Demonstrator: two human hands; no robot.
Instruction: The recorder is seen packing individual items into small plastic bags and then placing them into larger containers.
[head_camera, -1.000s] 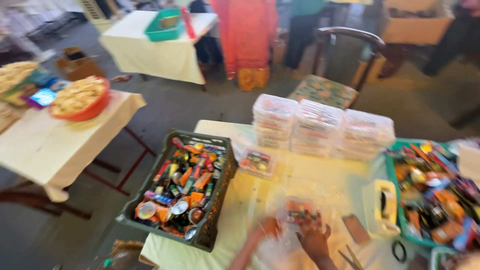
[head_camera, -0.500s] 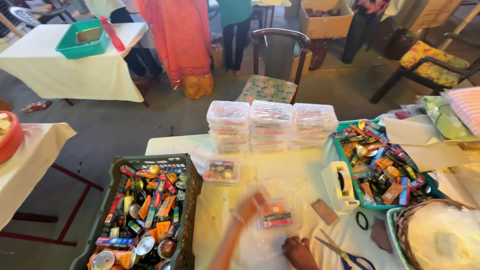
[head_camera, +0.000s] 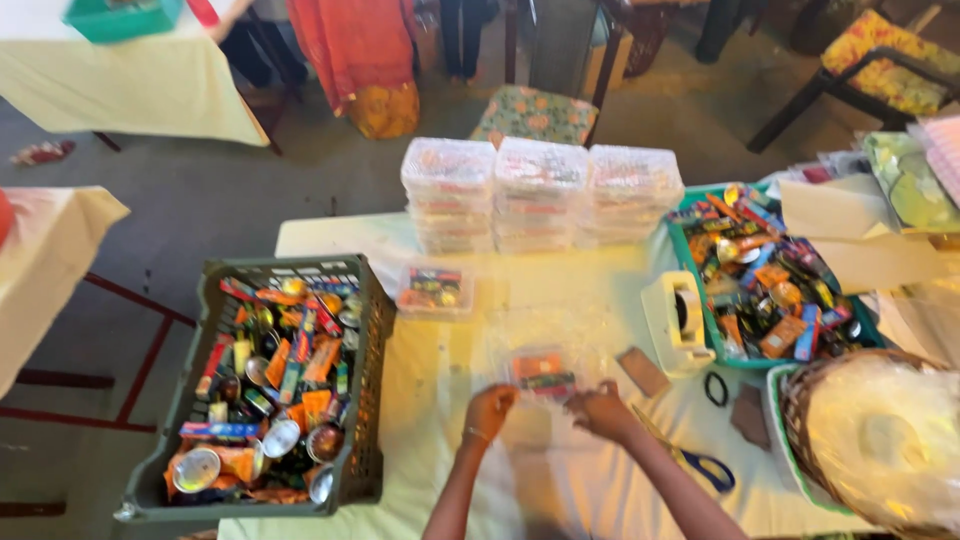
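Note:
A small clear plastic box (head_camera: 543, 372) with colourful packets inside lies on the pale yellow tablecloth (head_camera: 560, 300). My left hand (head_camera: 490, 408) grips its near left corner. At the near right corner, my right hand (head_camera: 600, 408) holds the box too. A second filled clear box (head_camera: 433, 290) sits further back to the left, apart from both hands.
A dark green crate (head_camera: 290, 265) of packets and tins stands at the left. Stacks of clear boxes (head_camera: 540, 190) line the far edge. At right are a white tape dispenser (head_camera: 675, 310), teal tray (head_camera: 688, 262), blue-handled scissors (head_camera: 700, 465) and a wrapped wicker basket (head_camera: 880, 440). A person in orange stands beyond.
The view has swung right and steadied over the table. My right hand has moved up from the near edge to the box; my left hand stays on it.

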